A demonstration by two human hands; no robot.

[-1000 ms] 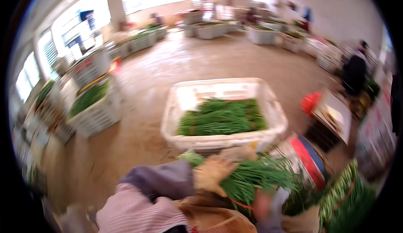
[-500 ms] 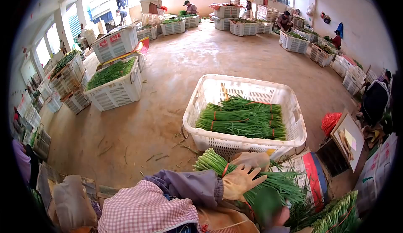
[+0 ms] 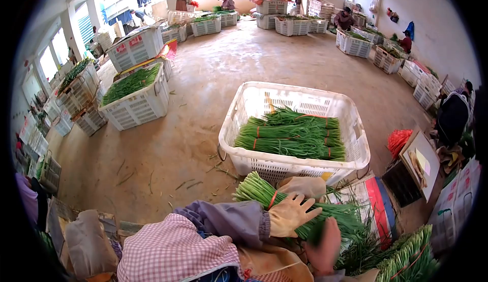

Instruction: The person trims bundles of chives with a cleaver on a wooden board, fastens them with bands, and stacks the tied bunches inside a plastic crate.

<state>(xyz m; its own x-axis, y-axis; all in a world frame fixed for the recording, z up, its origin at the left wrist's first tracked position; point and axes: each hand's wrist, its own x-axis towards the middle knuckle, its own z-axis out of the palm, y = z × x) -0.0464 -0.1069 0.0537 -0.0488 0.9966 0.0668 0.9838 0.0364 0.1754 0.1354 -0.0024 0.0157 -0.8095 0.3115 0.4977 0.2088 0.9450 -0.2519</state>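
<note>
My left hand (image 3: 292, 215), in a pale yellow glove, lies with fingers spread on a bundle of long green stalks (image 3: 257, 189). An orange-red band circles this bundle beside the glove. My right hand (image 3: 325, 245) is bare and blurred, at the bundle's leafy side; a dark green blur beside it hides whether it holds anything. Just beyond the hands, a white crate (image 3: 293, 167) holds several banded green bundles (image 3: 295, 138). More banded stalks (image 3: 406, 259) lie at the lower right.
A board with papers (image 3: 421, 162) leans on a dark box at the right, beside a red bundle (image 3: 399, 142). A crate of greens (image 3: 137, 110) stands at the left. Other crates line the room, with several people among them. Loose stalks lie on the brown floor (image 3: 198, 89).
The view has turned and sharpened since the first frame. The banded stalk end now shows beside my left hand, whose fingers are spread. My right hand has risen a little beside the leaves.
</note>
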